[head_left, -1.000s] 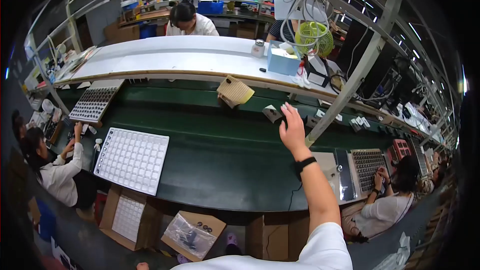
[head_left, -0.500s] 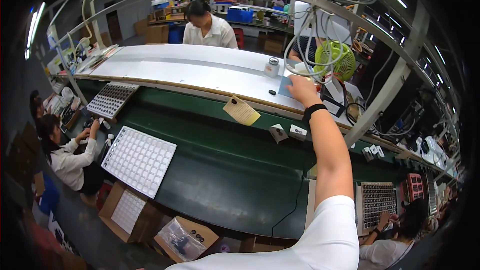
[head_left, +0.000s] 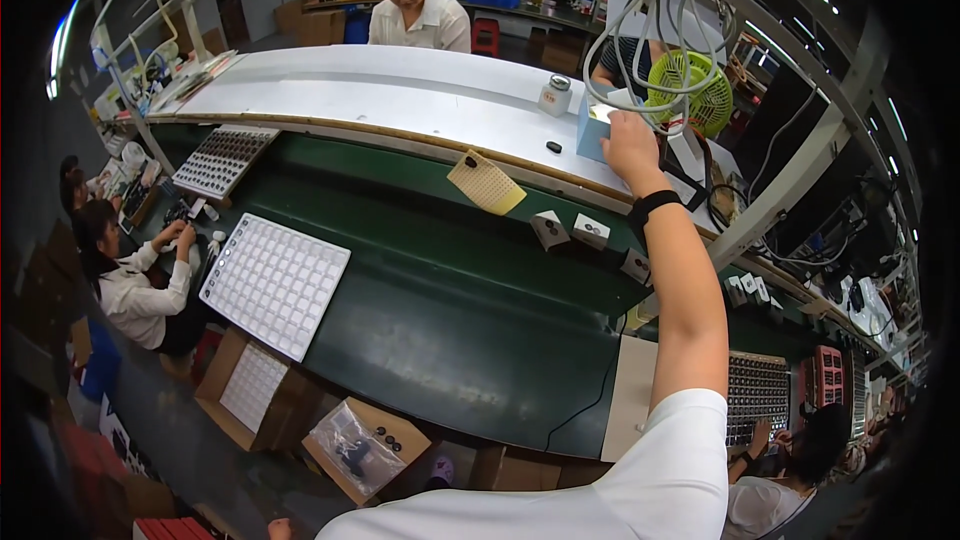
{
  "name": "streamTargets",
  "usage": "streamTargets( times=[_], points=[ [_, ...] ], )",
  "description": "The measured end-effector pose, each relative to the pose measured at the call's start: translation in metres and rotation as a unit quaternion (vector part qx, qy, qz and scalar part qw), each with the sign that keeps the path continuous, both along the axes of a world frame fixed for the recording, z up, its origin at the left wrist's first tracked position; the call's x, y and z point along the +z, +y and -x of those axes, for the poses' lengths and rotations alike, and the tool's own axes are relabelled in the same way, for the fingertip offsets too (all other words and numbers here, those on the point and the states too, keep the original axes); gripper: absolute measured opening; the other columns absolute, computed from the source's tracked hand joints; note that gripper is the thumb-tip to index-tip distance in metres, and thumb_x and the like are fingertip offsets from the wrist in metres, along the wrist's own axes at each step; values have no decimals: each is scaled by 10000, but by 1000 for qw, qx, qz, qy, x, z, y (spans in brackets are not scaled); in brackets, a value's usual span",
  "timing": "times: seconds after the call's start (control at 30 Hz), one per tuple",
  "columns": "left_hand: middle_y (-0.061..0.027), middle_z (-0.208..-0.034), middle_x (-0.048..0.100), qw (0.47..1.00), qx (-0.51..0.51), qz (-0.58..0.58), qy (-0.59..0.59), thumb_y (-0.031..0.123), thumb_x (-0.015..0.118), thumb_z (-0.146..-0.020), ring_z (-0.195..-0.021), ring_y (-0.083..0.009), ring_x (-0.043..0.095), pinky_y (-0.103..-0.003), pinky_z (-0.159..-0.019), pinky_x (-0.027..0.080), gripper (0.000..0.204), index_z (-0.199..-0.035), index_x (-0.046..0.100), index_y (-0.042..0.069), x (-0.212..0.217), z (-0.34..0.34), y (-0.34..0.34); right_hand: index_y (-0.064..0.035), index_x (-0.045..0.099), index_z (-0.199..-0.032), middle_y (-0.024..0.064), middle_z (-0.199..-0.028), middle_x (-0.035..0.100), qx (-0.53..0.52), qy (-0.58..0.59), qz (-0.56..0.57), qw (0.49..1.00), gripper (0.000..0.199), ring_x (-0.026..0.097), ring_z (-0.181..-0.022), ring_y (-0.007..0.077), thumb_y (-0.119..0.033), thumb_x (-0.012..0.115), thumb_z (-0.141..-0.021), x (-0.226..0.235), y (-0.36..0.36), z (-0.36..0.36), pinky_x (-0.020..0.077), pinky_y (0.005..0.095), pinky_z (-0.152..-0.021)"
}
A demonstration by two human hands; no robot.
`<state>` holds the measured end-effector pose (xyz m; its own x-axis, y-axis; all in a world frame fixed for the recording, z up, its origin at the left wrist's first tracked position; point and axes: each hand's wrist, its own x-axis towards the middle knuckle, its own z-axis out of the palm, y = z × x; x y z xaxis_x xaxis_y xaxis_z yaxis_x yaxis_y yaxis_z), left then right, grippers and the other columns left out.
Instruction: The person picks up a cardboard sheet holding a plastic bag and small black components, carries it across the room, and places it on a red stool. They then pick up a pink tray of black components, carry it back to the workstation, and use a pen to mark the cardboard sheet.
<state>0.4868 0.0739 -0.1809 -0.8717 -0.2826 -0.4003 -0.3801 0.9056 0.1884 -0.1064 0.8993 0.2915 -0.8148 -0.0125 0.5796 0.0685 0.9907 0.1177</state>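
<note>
My right arm stretches far forward over the bench to the white shelf [head_left: 330,80]. There my right hand [head_left: 632,148] is closed, its fingers curled at the near edge of a light-blue box [head_left: 592,130]. Pale paper shows at the box's top; what the fingertips pinch is hidden. Left of the box stand a white bottle with a metal cap [head_left: 555,98] and, nearer, a small black piece [head_left: 554,147]. Only a sliver of skin shows at the lower edge, perhaps my left hand [head_left: 280,530]; its fingers cannot be made out.
A white compartment tray [head_left: 280,285] lies on the green bench [head_left: 450,330]. Small white boxes [head_left: 590,230] and a yellowish card [head_left: 487,180] sit below the shelf. Cables [head_left: 655,30] hang beside a green fan [head_left: 695,90]. Co-workers sit left, right and opposite; open cartons [head_left: 245,390] stand below.
My view has shifted, and the blue box now shows more of its side. My right hand has drawn its fingers in at the box's edge. The sliver of skin has appeared below.
</note>
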Motion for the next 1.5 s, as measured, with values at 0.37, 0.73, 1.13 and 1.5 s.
streamTargets(
  times=[0.37,0.73,1.13,1.5],
  points=[
    [-80,-678,574,817,479,-321,15,130,525,-804,-553,-216,573,-344,-474,436,102,-837,555,39,66,36,69,-43,562,-1075,130,-1174,547,224,-5,22,974,309,498,-1098,306,-209,581,-815,-53,-50,0,422,390,-893],
    [-28,-636,516,792,526,-311,20,141,513,-849,-472,-139,478,-289,-379,355,86,-836,530,57,80,7,92,-28,553,-1074,154,-1097,575,276,83,-5,958,320,534,-1033,310,-200,560,-804,-66,-118,6,458,402,-824],
    [-32,-572,510,795,500,-340,47,185,487,-821,-444,-142,467,-284,-387,337,209,-658,534,63,76,8,91,25,314,-1327,212,-1362,368,175,20,-21,984,662,338,-1282,324,-108,596,-743,-91,-137,-8,278,412,-1063],
    [-33,-750,599,789,526,-317,21,202,536,-832,-633,-121,576,-279,-510,455,152,-878,593,69,72,4,77,33,209,-1381,234,-1411,288,257,-119,153,947,715,280,-1316,349,-126,594,-799,-144,-160,-91,281,397,-1064]
  ],
)
